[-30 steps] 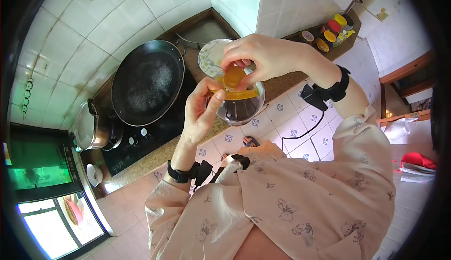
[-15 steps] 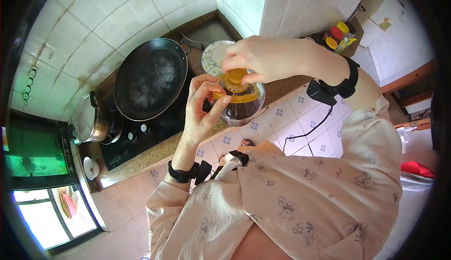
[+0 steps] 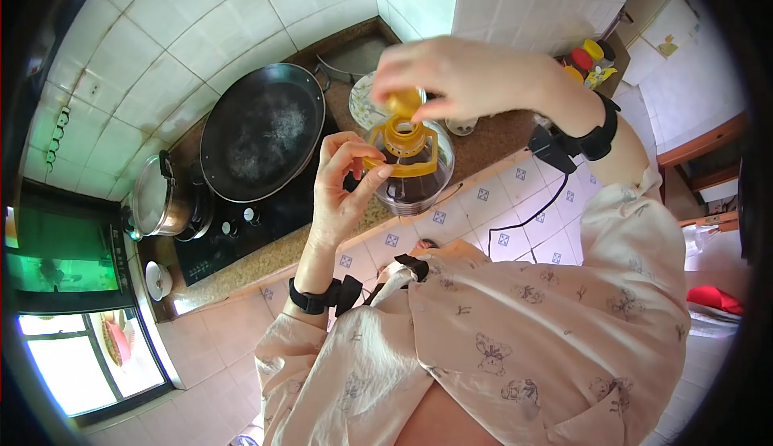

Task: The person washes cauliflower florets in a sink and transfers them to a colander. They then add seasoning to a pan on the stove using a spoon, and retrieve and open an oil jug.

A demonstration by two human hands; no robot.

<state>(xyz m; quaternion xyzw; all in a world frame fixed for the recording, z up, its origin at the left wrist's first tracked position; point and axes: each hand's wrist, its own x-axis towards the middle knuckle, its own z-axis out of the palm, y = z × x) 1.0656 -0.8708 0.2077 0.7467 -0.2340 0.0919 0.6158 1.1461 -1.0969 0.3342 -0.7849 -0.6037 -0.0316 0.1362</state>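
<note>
A large clear bottle (image 3: 415, 190) with dark contents and a yellow handle ring stands at the counter's front edge. My left hand (image 3: 342, 192) grips the left side of the yellow handle (image 3: 419, 168) between thumb and fingers. Just above the bottle's neck, my right hand (image 3: 439, 76) holds a yellow cap (image 3: 404, 101), with its fingers slightly blurred. The neck opening shows below the cap, which is apart from it. To the left, a black wok (image 3: 262, 132) with a wet-looking patch inside sits on the black cooktop (image 3: 211, 249).
A metal pot (image 3: 153, 200) stands left of the wok, with a small white bowl (image 3: 159, 280) nearer the edge. Behind the bottle lies a floral plate (image 3: 366, 104). Jars with colored lids (image 3: 581, 59) stand at the counter's far right end.
My right hand has risen from the bottle's neck, lifting the yellow cap off it. My left hand has stayed on the handle. The view has shifted slightly.
</note>
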